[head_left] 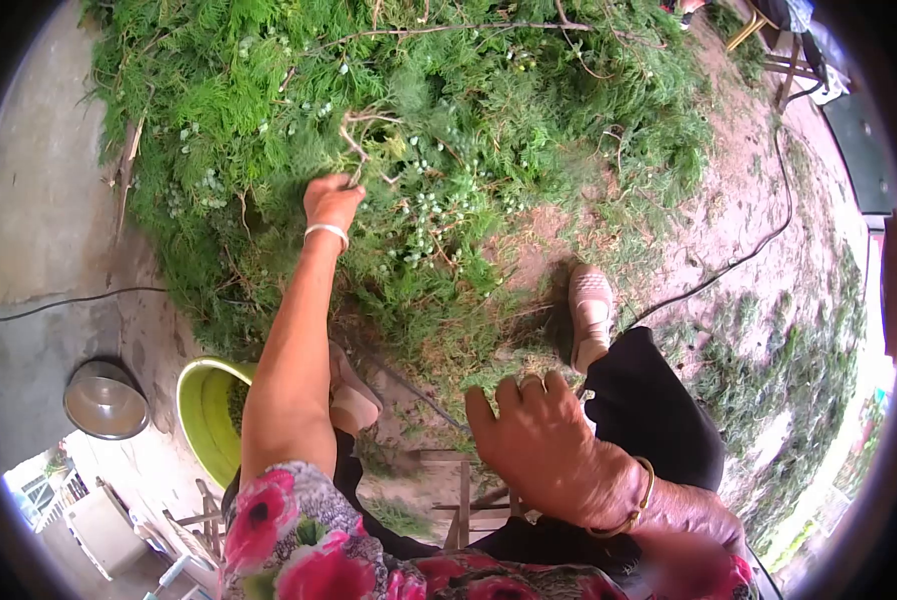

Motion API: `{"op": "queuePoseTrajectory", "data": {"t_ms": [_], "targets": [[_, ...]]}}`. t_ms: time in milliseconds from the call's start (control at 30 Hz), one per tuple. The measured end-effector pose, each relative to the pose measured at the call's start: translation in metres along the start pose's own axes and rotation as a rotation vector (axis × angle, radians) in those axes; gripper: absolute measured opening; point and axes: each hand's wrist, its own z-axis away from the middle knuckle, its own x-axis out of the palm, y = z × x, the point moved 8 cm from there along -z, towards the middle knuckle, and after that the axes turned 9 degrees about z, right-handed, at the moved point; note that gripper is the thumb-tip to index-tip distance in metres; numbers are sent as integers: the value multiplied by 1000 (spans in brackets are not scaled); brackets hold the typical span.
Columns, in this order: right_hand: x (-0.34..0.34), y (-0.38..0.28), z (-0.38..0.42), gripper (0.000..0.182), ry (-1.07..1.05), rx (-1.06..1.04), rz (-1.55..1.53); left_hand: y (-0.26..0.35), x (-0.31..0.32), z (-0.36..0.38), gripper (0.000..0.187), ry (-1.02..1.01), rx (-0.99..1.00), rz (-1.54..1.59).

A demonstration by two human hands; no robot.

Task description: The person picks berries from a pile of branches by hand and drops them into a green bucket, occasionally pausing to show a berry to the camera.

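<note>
My left hand (334, 203), with a white band at the wrist, reaches into a big heap of green conifer branches (249, 80). Its fingers are closed around the bare, forked end of a branch (357, 145). Pale bluish berry-like cones (429, 210) dot the sprigs just right of it. My right hand (534, 440), wearing a ring and a gold bracelet, hangs above my lap near my knee. Its fingers curl downward, and whatever they may hold is hidden beneath the hand.
A yellow-green bucket (197, 405) with dark contents stands left of my leg, beside a metal bowl (107, 400). A black cable (729, 265) crosses the ground at right. My shoes (591, 300) rest at the heap's near edge. A wooden stool (454, 500) shows below.
</note>
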Motion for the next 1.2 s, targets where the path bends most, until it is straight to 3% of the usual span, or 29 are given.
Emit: {"op": "queuePoseTrajectory", "data": {"t_ms": [33, 100, 133, 167, 233, 267, 300, 333, 500, 633, 733, 833, 867, 933, 967, 1000, 1100, 1133, 1167, 1200], "targets": [[-1, 2, -5, 21, 5, 1, 5, -3, -2, 23, 18, -11, -217, 433], [-22, 16, -14, 22, 244, 72, -172, 2, -5, 54, 26, -94, -306, 617], [-29, 25, -16, 24, 294, 117, -417, 3, -5, 71, 20, -129, -331, 658], [-33, 26, -21, 24, 306, 115, -409, 4, -5, 89, 15, -165, -355, 696], [-23, 51, -26, 28, 367, 398, -811, -1, -2, 127, 15, -252, -436, 785], [-25, 56, -33, 28, 382, 392, -806, -8, -1, 145, 17, -233, -531, 868], [-4, 67, -37, 34, 247, 568, -1083, -14, 2, 163, 20, -214, -628, 952], [20, 67, -37, 40, 93, 740, -1355, -13, 0, 179, 20, -211, -617, 958], [57, 61, -45, 40, 164, 883, -1567, 25, -13, 264, 37, -332, -591, 1065], [60, 50, -45, 37, 47, 1056, -1628, 29, -20, 310, 35, -405, -432, 994], [81, 35, -49, 33, -51, 916, -1779, 37, -9, 333, 31, -588, -136, 750], [87, 25, -43, 31, -146, 874, -1797, 35, 5, 345, 33, -625, -127, 705], [79, 34, -49, 32, 112, 558, -1686, 35, 10, 349, 40, -724, -181, 760], [37, 33, -36, 28, 335, 219, -1251, 39, 11, 353, 44, -778, -183, 714], [16, 30, -24, 27, 475, 101, -1036, 41, 13, 361, 48, -843, -177, 666], [46, 36, -33, 24, 306, 170, -1159, 40, 16, 365, 58, -865, -123, 598], [7, 12, -15, 15, 565, -102, -742, 35, 11, 400, 66, -820, -130, 509], [10, 24, -17, 15, 316, 226, -1093, 42, -2, 404, 65, -771, 38, 264], [18, 19, -7, 15, 38, 568, -1407, 44, -14, 410, 65, -756, 51, 278], [1, 15, -5, 16, 130, 458, -1435, 52, -30, 415, 59, -731, 183, 239]]}}
